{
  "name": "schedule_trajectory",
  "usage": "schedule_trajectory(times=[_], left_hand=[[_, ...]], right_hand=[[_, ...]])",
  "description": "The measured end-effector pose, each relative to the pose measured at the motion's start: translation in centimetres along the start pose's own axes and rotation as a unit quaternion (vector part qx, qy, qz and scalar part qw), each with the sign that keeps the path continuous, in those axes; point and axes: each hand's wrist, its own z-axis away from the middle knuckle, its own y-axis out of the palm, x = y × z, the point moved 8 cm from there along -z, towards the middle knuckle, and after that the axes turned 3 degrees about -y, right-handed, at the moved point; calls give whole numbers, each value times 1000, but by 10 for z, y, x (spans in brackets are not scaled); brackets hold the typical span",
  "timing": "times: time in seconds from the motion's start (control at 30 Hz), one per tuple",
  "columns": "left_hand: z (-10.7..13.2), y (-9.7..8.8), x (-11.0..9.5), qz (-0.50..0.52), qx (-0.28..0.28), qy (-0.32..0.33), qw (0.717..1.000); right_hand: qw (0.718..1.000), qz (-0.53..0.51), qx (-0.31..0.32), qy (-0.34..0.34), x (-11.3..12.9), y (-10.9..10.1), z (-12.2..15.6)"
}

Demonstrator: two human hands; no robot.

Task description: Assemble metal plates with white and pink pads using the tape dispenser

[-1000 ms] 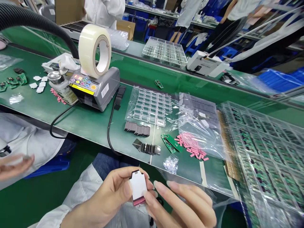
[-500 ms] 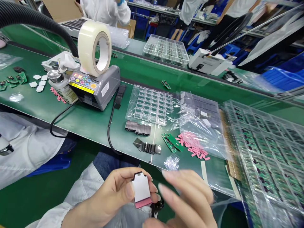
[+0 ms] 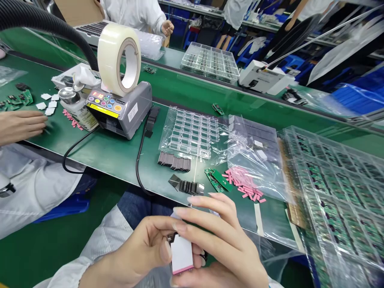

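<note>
A small white-faced module [image 3: 181, 253] with a pink lower edge is held low over my lap. My left hand [image 3: 144, 250] pinches it at its left side, thumb on the front edge and fingers behind. Over its upper right side bends my right hand [image 3: 223, 244], the thumb along the bottom edge and the fingertips by the top, meeting my left index finger. Part of the module's top and its back are hidden by the fingers. On the bench just beyond stand a row of black pieces [image 3: 190, 187] and green circuit boards [image 3: 218, 180].
A tape dispenser [image 3: 120, 110] carries a big clear tape roll [image 3: 103, 60]. Clear trays [image 3: 195, 130], pink strips [image 3: 244, 184] and a plastic bag [image 3: 261, 164] lie ahead. Stacked trays of boards [image 3: 339, 200] stand right. At left, a co-worker's hand [image 3: 22, 127] rests over the bench.
My right hand has moved left and closed in on the module, which sits slightly lower. Less of its pink edge shows. A co-worker's hand has come onto the bench at left.
</note>
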Motion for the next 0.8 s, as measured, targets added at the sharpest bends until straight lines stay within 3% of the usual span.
schedule_trajectory(times=[0.17,0.4,0.53,0.67,0.8], left_hand=[[1,-3,3,-42,-10,-1,999],[2,-3,2,23,10,31,999],[1,-2,2,-14,6,0,1000],[1,-7,5,-63,-7,-25,998],[1,-9,4,-44,-5,-21,999]], right_hand=[[1000,10,-5,-22,2,0,-8],[997,-11,-73,21,2,-4,-10],[998,-18,-65,14,1,-1,-9],[999,-34,-16,3,-3,5,-9],[998,-60,1,14,-8,9,-6]])
